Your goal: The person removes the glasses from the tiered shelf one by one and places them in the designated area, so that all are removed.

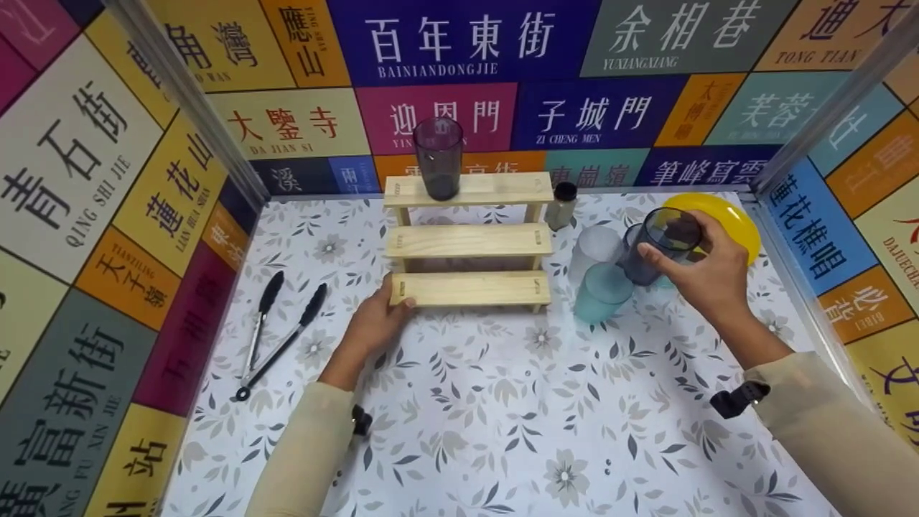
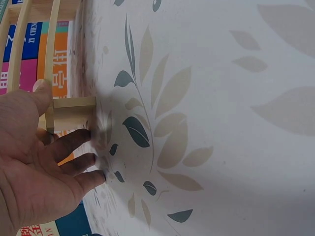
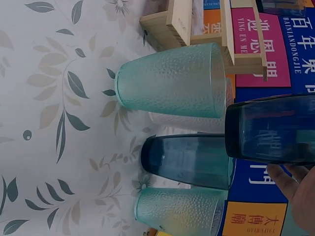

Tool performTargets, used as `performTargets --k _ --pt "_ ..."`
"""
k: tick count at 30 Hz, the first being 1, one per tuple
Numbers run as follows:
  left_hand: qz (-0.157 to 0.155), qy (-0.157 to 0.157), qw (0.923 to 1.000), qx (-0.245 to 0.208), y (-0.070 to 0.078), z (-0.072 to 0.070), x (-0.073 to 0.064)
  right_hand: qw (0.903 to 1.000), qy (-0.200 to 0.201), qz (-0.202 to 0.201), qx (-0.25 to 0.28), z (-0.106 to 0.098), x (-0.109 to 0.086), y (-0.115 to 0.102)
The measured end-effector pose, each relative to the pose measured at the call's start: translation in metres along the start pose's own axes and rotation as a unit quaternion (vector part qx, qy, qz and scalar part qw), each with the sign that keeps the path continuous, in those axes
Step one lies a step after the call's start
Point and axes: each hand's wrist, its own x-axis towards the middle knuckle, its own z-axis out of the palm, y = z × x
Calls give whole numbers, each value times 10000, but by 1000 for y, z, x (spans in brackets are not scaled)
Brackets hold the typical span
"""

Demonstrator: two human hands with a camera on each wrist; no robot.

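Mid-lift, I judged: right hand (image 1: 707, 273) gripped a dark cup (image 1: 660, 244) at frame right; left hand (image 1: 377, 319), fingers apparently spread, steadied the wooden rack (image 1: 470, 248). Next: careful shelving.

Dark smoky tumbler (image 1: 664, 240): translucent plastic, tilted, lifted clear of the tabletop in the right hand's (image 1: 707, 273) grip, above the cluster of cups. Wooden three-step rack (image 1: 470, 244): pale wood, upright; left hand (image 1: 377, 319) touches the left end of its lowest step.
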Motion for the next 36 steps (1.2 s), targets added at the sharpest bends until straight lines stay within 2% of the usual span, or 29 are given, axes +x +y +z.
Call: performTargets --k 9,13,17,28,36 --pt "-93 -2 9999 44 1 0 0 9999 11 122 19 -5 -6 12" --pt "-1 27 10000 -37 1 -1 -1 9999 -12 127 16 -5 -8 17" --pt "151 114 9998 11 -5 1 0 9999 -52 128 43 -5 -11 22" --pt "-122 -80 9999 19 -1 2 1 9998 -75 184 33 3 -22 35" --pt "-79 -43 9999 -86 -1 0 0 9997 -163 150 77 11 -27 48"
